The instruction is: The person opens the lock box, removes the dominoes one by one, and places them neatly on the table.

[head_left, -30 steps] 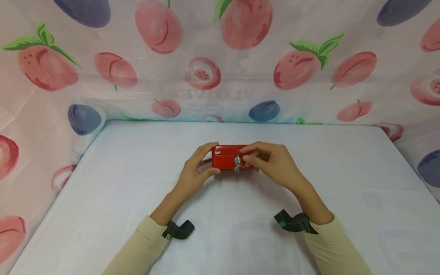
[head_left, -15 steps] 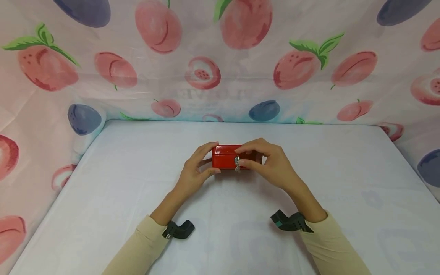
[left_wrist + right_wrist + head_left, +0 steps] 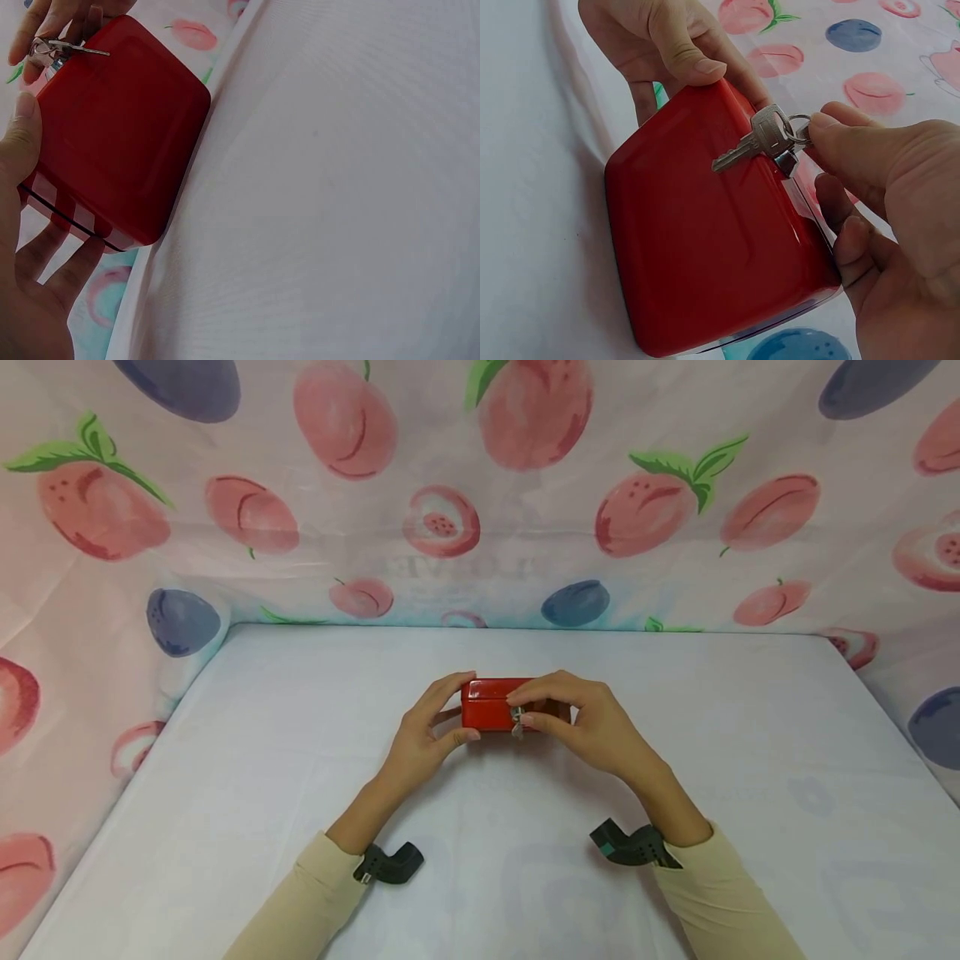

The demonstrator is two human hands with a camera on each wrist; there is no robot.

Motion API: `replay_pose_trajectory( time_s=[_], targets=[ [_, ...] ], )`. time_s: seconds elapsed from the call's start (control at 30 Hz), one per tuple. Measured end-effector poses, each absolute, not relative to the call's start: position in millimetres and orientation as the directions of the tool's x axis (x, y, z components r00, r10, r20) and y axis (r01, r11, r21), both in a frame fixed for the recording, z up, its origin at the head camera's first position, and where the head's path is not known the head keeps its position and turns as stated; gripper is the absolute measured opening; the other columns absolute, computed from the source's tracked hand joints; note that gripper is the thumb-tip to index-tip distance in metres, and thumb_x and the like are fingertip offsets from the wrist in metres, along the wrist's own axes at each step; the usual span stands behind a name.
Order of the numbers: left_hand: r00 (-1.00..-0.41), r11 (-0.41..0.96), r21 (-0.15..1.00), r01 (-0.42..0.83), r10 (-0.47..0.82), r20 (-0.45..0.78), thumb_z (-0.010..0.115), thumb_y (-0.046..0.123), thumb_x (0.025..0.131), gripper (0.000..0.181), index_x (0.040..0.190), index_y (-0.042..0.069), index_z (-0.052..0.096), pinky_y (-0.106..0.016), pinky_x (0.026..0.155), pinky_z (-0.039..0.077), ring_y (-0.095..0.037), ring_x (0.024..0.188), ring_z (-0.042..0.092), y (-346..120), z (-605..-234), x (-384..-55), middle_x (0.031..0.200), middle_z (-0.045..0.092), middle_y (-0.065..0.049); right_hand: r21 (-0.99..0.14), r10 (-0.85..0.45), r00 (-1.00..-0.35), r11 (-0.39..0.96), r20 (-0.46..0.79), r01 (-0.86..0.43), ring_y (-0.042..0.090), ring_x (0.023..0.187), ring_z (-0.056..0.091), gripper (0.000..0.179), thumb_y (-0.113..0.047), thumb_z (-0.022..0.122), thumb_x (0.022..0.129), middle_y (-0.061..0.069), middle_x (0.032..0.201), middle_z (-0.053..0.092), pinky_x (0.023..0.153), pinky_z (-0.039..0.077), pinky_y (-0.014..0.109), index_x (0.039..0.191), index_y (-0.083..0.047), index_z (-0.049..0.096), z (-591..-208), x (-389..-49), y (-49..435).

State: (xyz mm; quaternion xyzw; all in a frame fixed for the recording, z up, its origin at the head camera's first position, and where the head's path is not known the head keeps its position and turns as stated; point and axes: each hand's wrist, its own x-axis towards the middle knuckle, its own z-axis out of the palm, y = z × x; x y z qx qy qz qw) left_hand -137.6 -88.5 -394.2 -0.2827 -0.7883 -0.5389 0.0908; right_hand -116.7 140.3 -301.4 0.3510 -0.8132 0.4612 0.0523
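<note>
A small red metal lock box (image 3: 486,717) is held in front of me, its lock (image 3: 786,163) facing my body and its lid down. My left hand (image 3: 423,731) grips the left end, thumb low and fingers above and behind. The thumb and forefinger of my right hand (image 3: 600,727) pinch a key at the lock; that key is mostly hidden by the fingertips. A second silver key (image 3: 739,154) dangles from the same ring across the red face. Other right fingers curl beside the box's right end. Whether the box touches the table cannot be told.
A white cloth (image 3: 480,860) covers the tabletop. Fruit-printed fabric (image 3: 517,543) hangs at the back and both sides. Each wrist wears a black strap mount, a left one (image 3: 388,862) and a right one (image 3: 633,845).
My right hand has shifted slightly left along the box, and its thumb and forefinger have come together at the lock's key. The left hand and the box stay in place.
</note>
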Motion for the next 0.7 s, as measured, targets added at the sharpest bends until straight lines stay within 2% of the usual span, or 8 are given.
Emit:
replay_pose_trajectory(
  time_s=[0.2,0.5,0.7],
  targets=[
    [-0.826,0.268,0.797,0.541,0.346,0.445,0.071,0.003,0.073,0.075,0.137,0.021,0.036,-0.032,0.087,0.044,-0.011,0.121,0.037,-88.5,-393.3,-137.0,0.135,0.037,0.009,-0.706,-0.526,-0.738,0.319,0.423,-0.632,0.015,0.067,0.045,0.025,0.003,0.067,0.075,0.007,0.097,0.062,0.054,0.038,0.026,0.099,-0.003,0.066,-301.6,-116.8,139.7],
    [-0.829,0.266,0.801,0.536,0.347,0.44,0.071,0.003,0.073,0.077,0.137,0.027,0.035,-0.031,0.087,0.044,-0.011,0.121,0.037,-88.1,-393.2,-137.2,0.135,0.037,0.009,-0.708,-0.489,-0.77,0.36,0.411,-0.607,0.016,0.065,0.046,0.026,0.0,0.069,0.074,0.005,0.083,0.059,0.052,0.04,0.027,0.099,-0.005,0.066,-299.8,-115.2,138.1],
    [-0.83,0.271,0.8,0.535,0.343,0.439,0.071,0.003,0.073,0.077,0.136,0.028,0.035,-0.031,0.087,0.044,-0.011,0.12,0.037,-88.3,-393.1,-137.5,0.135,0.037,0.009,-0.713,-0.477,-0.774,0.358,0.416,-0.603,0.017,0.064,0.047,0.024,0.0,0.071,0.073,0.005,0.081,0.059,0.052,0.04,0.027,0.097,-0.005,0.067,-298.8,-115.0,137.0]
  ],
)
